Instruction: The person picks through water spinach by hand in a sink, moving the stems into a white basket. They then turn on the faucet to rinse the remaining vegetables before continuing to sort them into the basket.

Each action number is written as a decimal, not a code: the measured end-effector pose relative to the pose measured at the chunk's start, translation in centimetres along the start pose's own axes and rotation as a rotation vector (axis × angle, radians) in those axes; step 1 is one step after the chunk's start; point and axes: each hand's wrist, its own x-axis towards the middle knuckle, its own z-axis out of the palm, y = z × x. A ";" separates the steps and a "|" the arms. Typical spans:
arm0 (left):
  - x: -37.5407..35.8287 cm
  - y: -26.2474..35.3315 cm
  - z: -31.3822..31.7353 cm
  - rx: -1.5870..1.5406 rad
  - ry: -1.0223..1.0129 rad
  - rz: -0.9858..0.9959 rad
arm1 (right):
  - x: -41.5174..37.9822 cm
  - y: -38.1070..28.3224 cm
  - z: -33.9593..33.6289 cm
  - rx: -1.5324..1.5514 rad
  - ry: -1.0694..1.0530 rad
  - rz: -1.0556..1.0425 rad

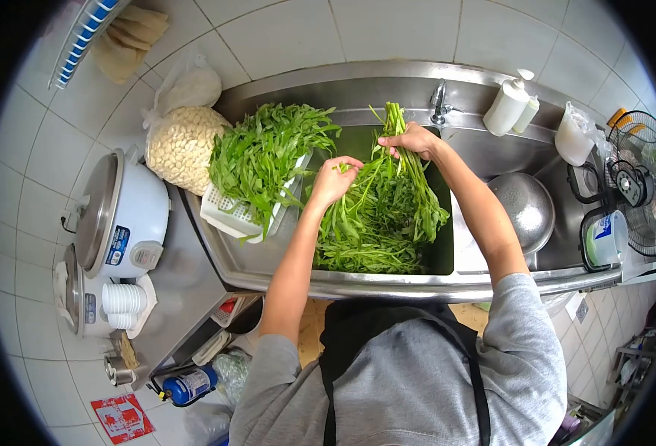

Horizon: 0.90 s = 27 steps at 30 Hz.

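Note:
My right hand (413, 141) is closed around a bunch of long-stemmed leafy greens that look like water spinach (421, 189). The cut stems stick up past my fingers, and the leaves hang down into the sink basin (442, 245). To its left, my left hand (334, 180) is closed, with bits of green stem showing at the fingertips. More loose greens (372, 249) fill the basin below both hands. Beside the basin on the left, a white plastic basket (228, 212) is heaped with leafy greens (268, 152).
Behind the basin stands a faucet (439, 104), with pump bottles (508, 106) to its right. A metal colander (523, 212) lies upside down in the right basin. A bag of pale pieces (187, 149) and a rice cooker (124, 215) stand on the left.

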 end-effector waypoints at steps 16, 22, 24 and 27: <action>-0.4 -3.6 1.7 -0.706 0.159 -0.322 | -0.1 0.6 1.4 0.086 0.108 0.020; -0.8 -3.2 1.3 -0.675 0.323 -0.217 | -0.9 0.3 0.9 0.016 -0.038 -0.078; -0.6 -1.0 0.5 -0.452 0.146 -0.117 | -1.5 -0.6 1.7 -0.102 -0.082 -0.069; -0.3 0.6 0.7 -0.334 -0.066 -0.101 | -1.7 -1.3 2.9 -0.104 -0.144 -0.074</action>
